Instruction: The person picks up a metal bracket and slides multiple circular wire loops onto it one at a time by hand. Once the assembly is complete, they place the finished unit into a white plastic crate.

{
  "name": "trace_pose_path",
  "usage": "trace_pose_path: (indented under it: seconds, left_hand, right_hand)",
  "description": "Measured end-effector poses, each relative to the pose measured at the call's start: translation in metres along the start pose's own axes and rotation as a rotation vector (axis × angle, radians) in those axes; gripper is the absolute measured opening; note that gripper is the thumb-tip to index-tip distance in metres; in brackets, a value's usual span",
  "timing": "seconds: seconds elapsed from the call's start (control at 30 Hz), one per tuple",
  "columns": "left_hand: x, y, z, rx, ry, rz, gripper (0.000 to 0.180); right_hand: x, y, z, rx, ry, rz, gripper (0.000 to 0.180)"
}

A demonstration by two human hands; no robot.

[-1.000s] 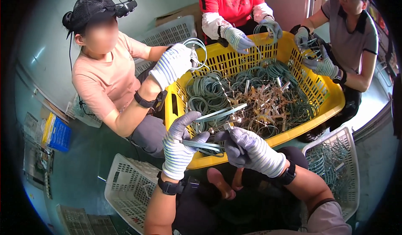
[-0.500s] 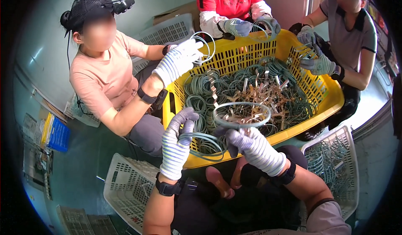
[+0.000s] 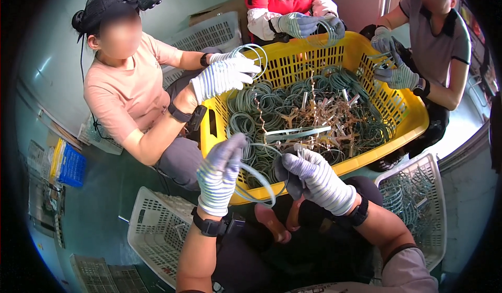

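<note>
Gripping a grey ring (image 3: 256, 175), the left hand (image 3: 219, 170) and right hand (image 3: 314, 178) are held over a yellow crate (image 3: 402, 110).

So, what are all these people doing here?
The person's gloved left hand and right hand hold a loop of grey-green ring over the near rim of a yellow basket full of such rings. Three other people in gloves sit around it, each handling rings too. White baskets stand beside.

Sorting workshop: shared yellow crate (image 3: 405, 116) of rings (image 3: 272, 107)
</note>
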State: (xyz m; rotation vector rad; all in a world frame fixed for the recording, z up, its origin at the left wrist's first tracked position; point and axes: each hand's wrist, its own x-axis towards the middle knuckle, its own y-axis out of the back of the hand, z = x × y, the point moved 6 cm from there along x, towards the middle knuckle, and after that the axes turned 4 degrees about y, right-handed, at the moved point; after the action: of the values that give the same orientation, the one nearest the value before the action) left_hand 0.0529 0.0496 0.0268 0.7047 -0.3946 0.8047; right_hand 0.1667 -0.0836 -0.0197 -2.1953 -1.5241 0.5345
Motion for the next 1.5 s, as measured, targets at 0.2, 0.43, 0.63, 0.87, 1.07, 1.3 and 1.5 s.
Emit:
trace_pose_path:
  seconds: [0.2, 0.43, 0.63, 0.87, 1.07, 1.3, 1.5]
  left_hand:
    - [0.003, 0.048, -0.023, -0.512, 0.035, 0.307, 0.018]
    - [-0.007, 0.004, -0.023, -0.569, 0.656, -0.208, 0.045]
    - [-0.008, -0.002, -0.01, -0.785, 0.793, -0.187, 0.025]
    - [0.007, 0.058, -0.034, -0.386, 0.503, 0.196, 0.037]
    - [0.005, 0.052, -0.02, -0.399, 0.39, 0.034, 0.035]
    - [-0.003, 0.059, -0.014, -0.513, 0.557, -0.148, 0.044]
    - [-0.007, 0.053, -0.015, -0.637, 0.556, -0.106, 0.037]
  right_hand:
    - [-0.001, 0.012, -0.016, -0.112, 0.132, 0.059, 0.033]
    - [-0.001, 0.016, -0.024, -0.074, 0.219, 0.121, 0.027]
    - [0.005, 0.032, -0.023, -0.119, 0.248, 0.197, 0.021]
    - [-0.001, 0.022, -0.026, -0.404, 0.33, -0.114, 0.02]
    - [-0.004, 0.017, -0.034, -1.017, 0.453, -0.215, 0.022]
    - [-0.005, 0.023, -0.033, -0.834, 0.253, -0.242, 0.02]
    - [-0.009, 0.016, -0.042, -0.993, 0.497, -0.128, 0.02]
